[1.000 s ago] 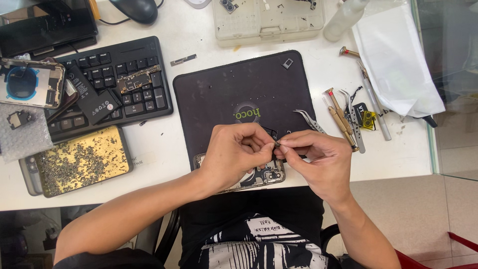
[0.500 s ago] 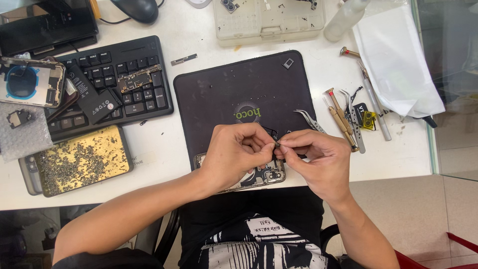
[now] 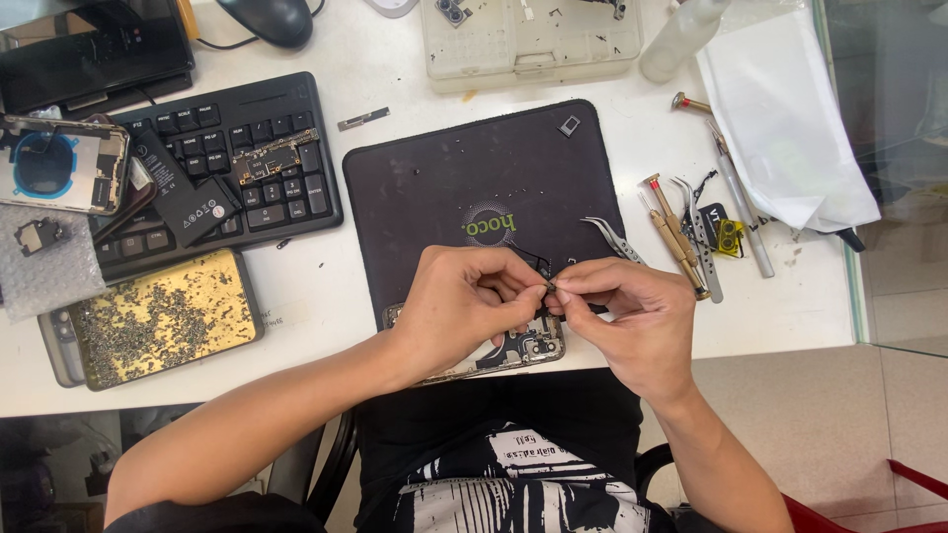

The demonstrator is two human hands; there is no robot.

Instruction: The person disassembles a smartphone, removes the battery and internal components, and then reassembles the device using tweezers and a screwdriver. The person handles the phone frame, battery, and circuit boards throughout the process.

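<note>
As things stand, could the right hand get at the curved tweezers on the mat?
Probably yes: the tweezers lie bare on the mat just beyond the right hand, nothing between, though its fingers pinch a tiny part with the left hand.

Tiny dark part pinched betw. fingertips, above opened phone.

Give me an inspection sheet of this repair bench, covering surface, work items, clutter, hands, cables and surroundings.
Surface: white table with dark rectangular work mat.
Job's things: tiny dark part pinched between both hands; opened phone chassis under them.
Clutter: black keyboard, gold tray of small screws, curved metal tweezers, screwdrivers, clear parts box.
Hands: left hand and right hand, fingertips meeting on the part.
Cables: black mouse cable.
Surroundings: tiled floor, glass panel.
</note>
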